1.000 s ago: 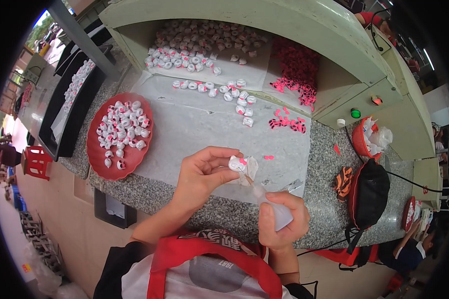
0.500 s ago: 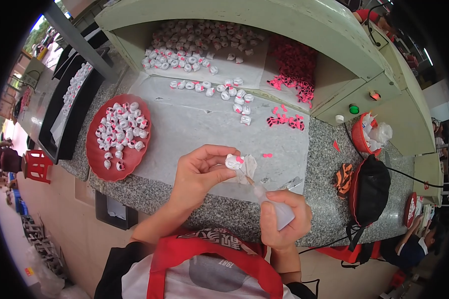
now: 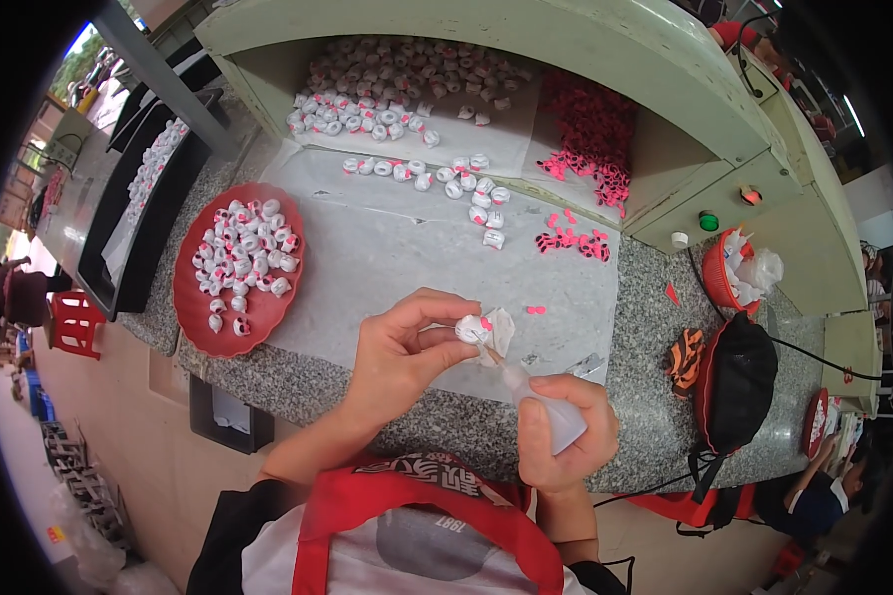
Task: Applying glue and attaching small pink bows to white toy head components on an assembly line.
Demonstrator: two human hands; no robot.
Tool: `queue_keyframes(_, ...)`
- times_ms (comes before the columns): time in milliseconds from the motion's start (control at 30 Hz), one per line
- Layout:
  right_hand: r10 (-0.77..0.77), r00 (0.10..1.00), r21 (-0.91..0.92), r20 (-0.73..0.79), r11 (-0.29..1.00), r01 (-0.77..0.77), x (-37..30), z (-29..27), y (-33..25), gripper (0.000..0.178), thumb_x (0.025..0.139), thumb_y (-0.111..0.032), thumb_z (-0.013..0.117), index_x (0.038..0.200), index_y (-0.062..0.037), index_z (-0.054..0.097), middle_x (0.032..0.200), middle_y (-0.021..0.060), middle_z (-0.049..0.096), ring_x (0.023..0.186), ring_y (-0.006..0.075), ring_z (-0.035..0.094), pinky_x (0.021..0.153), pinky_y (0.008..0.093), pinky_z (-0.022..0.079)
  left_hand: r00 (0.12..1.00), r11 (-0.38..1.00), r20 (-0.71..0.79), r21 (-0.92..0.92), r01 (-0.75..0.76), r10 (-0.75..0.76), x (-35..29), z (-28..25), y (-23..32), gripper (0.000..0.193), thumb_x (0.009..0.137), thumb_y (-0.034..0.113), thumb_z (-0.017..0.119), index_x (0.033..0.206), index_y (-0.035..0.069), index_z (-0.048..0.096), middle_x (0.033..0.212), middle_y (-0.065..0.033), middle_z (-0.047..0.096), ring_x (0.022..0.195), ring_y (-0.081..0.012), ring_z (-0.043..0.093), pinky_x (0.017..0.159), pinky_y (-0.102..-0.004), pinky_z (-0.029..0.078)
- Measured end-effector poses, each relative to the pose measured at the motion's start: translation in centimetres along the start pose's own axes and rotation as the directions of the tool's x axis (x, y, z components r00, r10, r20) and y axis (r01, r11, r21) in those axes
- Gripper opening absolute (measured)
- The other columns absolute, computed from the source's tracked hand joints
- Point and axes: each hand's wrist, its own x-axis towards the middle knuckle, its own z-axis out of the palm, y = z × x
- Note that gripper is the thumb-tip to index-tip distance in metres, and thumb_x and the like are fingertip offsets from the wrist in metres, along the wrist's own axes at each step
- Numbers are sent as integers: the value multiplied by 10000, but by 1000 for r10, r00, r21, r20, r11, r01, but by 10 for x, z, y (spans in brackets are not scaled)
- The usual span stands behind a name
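Observation:
Between the thumb and fingers of my left hand [image 3: 402,347] is a small white figurine head [image 3: 473,329] with a pink bow. My right hand [image 3: 571,431] grips a translucent squeeze bottle [image 3: 556,415], its thin nozzle pointing up-left, close to the figurine head; I cannot tell whether the tip touches it. Beside the head lies a crumpled white scrap [image 3: 502,332]. A single pink bow [image 3: 536,310] rests on the paper sheet [image 3: 367,238] beyond my hands. Farther back are a loose row of white heads [image 3: 422,181] and a small pile of pink bows [image 3: 573,241].
A red scalloped plate [image 3: 186,297] of white heads stands at the left. Behind the sheet, a pale green cabinet [image 3: 665,188] shelters many heads and pink bows. To the right are an orange-red basket [image 3: 716,276], a black bag [image 3: 744,382] and an orange-black cloth [image 3: 683,362].
My left hand has turned the figurine head slightly, so its face looks different now. The squeeze bottle in my right hand has barely moved.

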Motion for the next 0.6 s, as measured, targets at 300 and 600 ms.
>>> queue_keyframes(300, -57, 993, -22, 100, 998, 59, 8, -1, -6, 177, 652, 2, 616, 819, 6, 555, 692, 105, 613, 543, 197, 593, 507, 265, 471, 998, 996, 20, 66, -53, 52, -1, -3, -3, 296, 712, -169, 539, 987, -61, 554, 1026, -134, 500, 927, -209, 551, 801, -304, 503)
queue_keyframes(600, 174, 984, 18, -24, 985, -173, 3, 0, 3, 118, 683, -66, 597, 779, -4, 567, 649, 63, 589, 532, 132, 556, 496, 224, 428, 1000, 996, -14, 87, -25, 26, 2, -3, -7, 294, 710, -161, 545, 980, -45, 556, 1026, -122, 507, 944, -188, 543, 785, -291, 498)
